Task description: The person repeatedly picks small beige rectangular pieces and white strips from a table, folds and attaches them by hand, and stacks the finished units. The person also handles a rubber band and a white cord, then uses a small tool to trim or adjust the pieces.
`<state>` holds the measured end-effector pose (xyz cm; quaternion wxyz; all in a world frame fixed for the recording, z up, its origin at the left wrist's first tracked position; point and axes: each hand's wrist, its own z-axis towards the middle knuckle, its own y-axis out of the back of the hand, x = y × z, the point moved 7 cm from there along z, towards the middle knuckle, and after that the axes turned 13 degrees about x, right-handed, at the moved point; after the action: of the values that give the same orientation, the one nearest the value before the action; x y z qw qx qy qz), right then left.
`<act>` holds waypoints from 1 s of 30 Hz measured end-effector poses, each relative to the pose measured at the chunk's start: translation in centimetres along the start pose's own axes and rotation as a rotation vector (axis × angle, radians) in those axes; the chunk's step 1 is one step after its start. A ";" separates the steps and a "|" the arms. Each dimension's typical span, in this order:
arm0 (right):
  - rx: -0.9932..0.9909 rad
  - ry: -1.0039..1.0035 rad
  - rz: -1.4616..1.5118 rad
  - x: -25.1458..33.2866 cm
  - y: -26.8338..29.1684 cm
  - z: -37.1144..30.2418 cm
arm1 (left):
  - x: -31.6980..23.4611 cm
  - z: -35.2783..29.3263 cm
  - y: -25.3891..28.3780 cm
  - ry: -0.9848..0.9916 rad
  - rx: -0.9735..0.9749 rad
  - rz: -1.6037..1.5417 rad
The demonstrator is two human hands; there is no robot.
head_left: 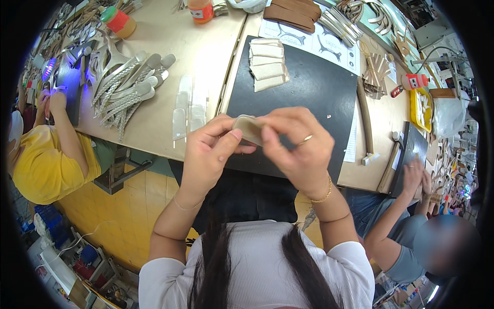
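Note:
Above the near edge of the black mat (314, 77), a small beige leather-like piece (248, 129) with a rounded end is held between my two hands. The thumb and fingers of my left hand (212, 148) pinch its left side. On its right side, the thumb and fingers of my right hand (301, 144) are closed too. The piece looks bent or cupped; its underside is hidden by my fingers. Farther back on the mat lies an overlapping row of similar beige pieces (268, 67). Left of my left hand are several pale flat strips (181, 105) on the table.
Braided straps (126, 90) lie in a heap at left. Two jars, one with a green lid (119, 23), one orange (200, 10), stand at the back. A hammer (367, 129) and a yellow bin (422, 110) are at right. Co-workers sit on both sides.

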<state>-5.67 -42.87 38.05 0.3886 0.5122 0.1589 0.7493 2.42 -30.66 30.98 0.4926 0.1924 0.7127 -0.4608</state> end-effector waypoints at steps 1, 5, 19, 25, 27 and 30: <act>-0.027 -0.079 0.086 -0.8 0.3 -0.1 | 0.2 0.1 0.1 0.035 0.011 -0.069; -0.237 -0.266 0.404 -3.5 2.1 -1.4 | 0.6 0.7 1.0 0.107 0.010 -0.214; -0.302 -0.475 0.697 -6.4 1.9 -4.8 | -3.9 13.5 15.5 0.089 -0.306 1.013; -0.212 -0.507 0.845 -7.5 0.5 -4.6 | -4.0 3.9 15.7 0.317 -0.197 1.380; -0.156 -0.515 0.880 -7.5 -0.4 -4.3 | -3.5 -0.1 15.2 0.390 -0.340 1.376; -0.092 -0.540 0.919 -7.1 -1.8 -3.8 | -1.5 -3.4 14.9 0.499 -0.439 1.186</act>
<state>-7.09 -46.39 30.66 0.0695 0.6861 -0.2205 0.6898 12.13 -20.08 25.64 0.5104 0.5469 0.6559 0.1008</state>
